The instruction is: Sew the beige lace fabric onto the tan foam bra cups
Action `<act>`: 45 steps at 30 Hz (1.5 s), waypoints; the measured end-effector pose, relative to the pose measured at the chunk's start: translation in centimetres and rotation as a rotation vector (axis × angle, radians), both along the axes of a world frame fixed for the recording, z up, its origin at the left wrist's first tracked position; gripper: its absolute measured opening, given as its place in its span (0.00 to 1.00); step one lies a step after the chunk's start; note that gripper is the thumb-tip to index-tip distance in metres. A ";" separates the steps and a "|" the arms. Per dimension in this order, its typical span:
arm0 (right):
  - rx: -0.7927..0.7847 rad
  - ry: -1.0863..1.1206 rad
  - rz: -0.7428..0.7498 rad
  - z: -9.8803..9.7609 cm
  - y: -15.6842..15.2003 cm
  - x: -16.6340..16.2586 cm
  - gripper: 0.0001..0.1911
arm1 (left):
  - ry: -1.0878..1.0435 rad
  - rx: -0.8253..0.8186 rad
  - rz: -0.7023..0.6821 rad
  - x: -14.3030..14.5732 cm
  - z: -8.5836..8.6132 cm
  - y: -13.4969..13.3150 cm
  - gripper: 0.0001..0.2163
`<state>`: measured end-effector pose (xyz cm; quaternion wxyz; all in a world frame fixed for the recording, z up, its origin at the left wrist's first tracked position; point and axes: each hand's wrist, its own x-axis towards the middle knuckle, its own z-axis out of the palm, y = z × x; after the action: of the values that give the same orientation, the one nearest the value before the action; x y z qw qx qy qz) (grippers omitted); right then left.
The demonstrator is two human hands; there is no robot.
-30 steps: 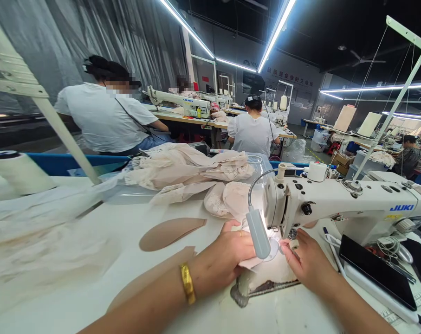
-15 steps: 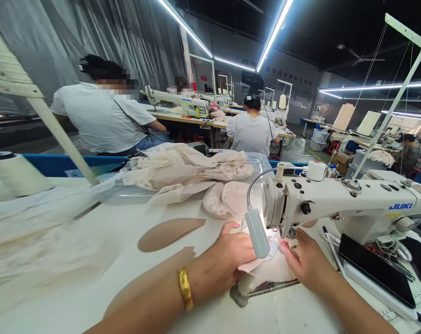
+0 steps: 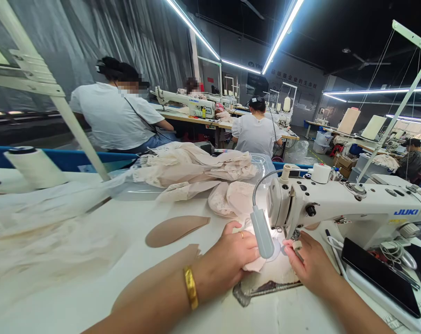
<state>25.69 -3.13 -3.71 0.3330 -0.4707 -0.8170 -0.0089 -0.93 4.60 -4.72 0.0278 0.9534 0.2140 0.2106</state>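
Observation:
My left hand [image 3: 236,253], with a ring and a gold bracelet, is closed on a pale pink fabric piece [image 3: 255,264] beside the needle area of a white sewing machine [image 3: 335,199]. Its fingertips are partly hidden behind a grey gooseneck lamp [image 3: 262,233]. Just right of the needle area, my right hand [image 3: 311,264] has thumb and forefinger pinched together beside a whitish rounded piece [image 3: 276,251]. What this pinch holds is too small to make out. The needle itself is hidden by the lamp and machine head.
Brown teardrop-shaped pads [image 3: 175,229] lie left of my hands. Lacy cream fabric [image 3: 196,164] is heaped behind, with sheer cloth [image 3: 46,236] at far left. A phone [image 3: 380,276] lies on the right. Co-workers in white shirts [image 3: 107,116] sit ahead.
The view has shifted slightly, moving everything right in the picture. Pale cloth that lay over the machine's front plate has drawn back, baring its worn edge. Both hands keep nearly the same pose.

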 end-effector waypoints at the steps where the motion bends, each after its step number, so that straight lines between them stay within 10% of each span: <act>1: -0.002 0.001 0.008 0.1 0.0 0.0 0.10 | 0.003 0.002 -0.002 0.0 0.0 0.0 0.12; 15: -0.192 -0.138 0.238 0.6 -1.4 -0.6 0.10 | -0.087 0.122 -0.093 0.5 0.9 -4.2 0.08; 24: -0.144 -0.141 0.156 0.1 -0.9 -1.5 0.13 | -0.153 0.170 -0.025 1.4 -0.8 -3.0 0.08; 37: -0.060 -0.229 0.009 -1.5 -0.2 -1.6 0.08 | -0.045 0.020 0.054 1.3 1.9 -1.7 0.08; 45: 0.042 -0.221 0.005 -2.6 0.4 -0.8 0.12 | -0.038 0.065 0.488 -1.7 4.9 4.6 0.19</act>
<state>24.90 -2.72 -6.29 0.2505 -0.4576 -0.8497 -0.0770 -2.61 9.19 0.18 -0.0508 0.8698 0.4306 0.2356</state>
